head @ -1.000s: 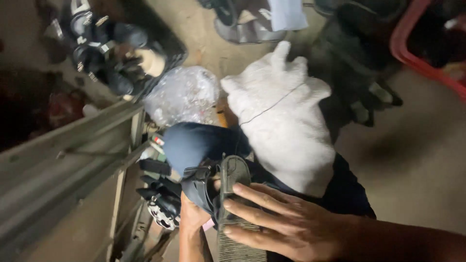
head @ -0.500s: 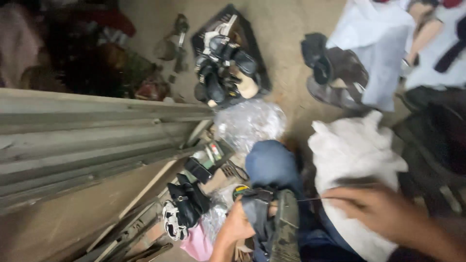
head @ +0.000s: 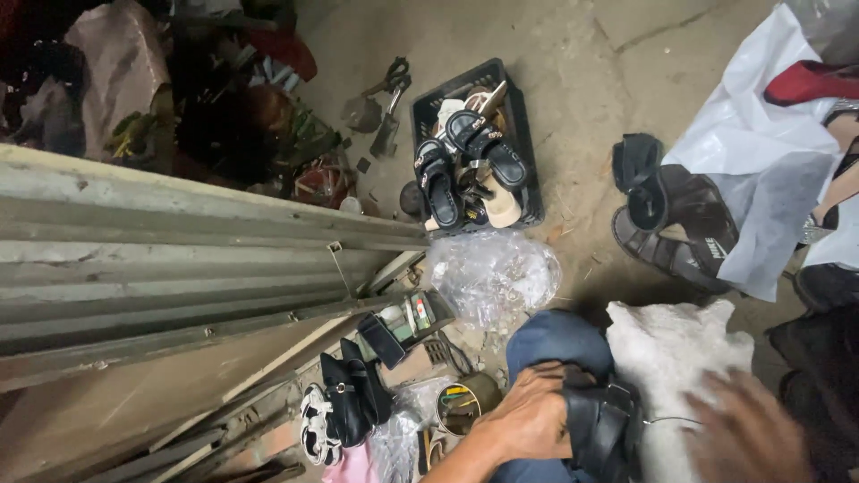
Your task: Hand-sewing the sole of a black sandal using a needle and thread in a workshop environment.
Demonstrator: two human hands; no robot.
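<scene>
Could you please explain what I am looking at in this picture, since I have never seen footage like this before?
There is no machine: a camera on a person's head looks down at their two bare hands. The left hand grips a black strappy sandal resting on their blue-trousered knee. The right hand is blurred, hovering beside a white sack. On the concrete floor sit a black crate of sandals, a clear plastic bag and brown sandals.
</scene>
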